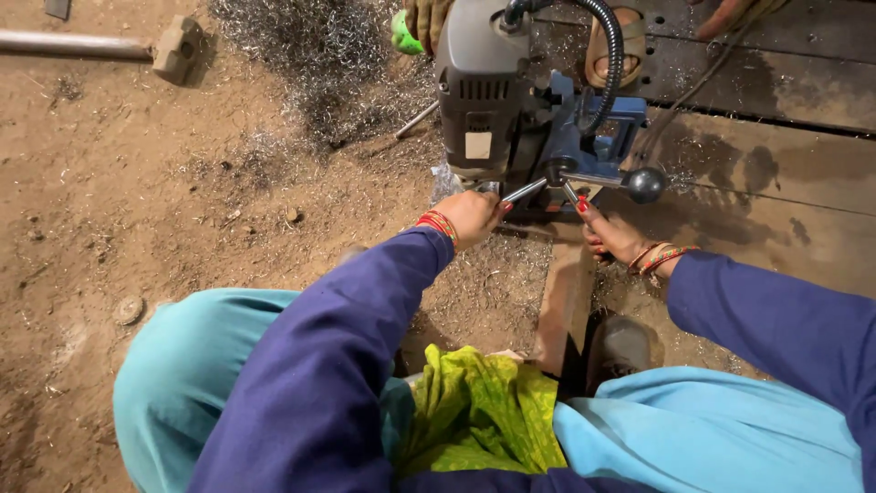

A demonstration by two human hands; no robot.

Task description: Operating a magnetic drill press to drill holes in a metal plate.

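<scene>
The left hand (470, 217) has its fingers curled shut around 1 slim metal spoke of the feed handle (524, 191), gripping it near the hub. The right hand (613, 234), nails painted red, has its fingers closed on a 2nd spoke of the same handle; just beyond those fingertips a 3rd spoke ends in a round black ball knob (646, 183).

Directly ahead of both sets of fingers stands the grey and blue boxy magnetic drill machine (511, 110), resting on a dark, stained steel plate (776, 173). A small pale rectangular label (478, 144) sits on the grey motor housing, above the left fingers. A black ribbed hose (610, 64) arcs over the machine's top.

Left of the left fingers, silver metal shavings (301, 64) lie scattered across the brown dirt floor (137, 201). Beyond the machine, another person's gloved hand (422, 23) and sandalled foot (616, 46) show. Red bangles (440, 225) ring the left wrist.
</scene>
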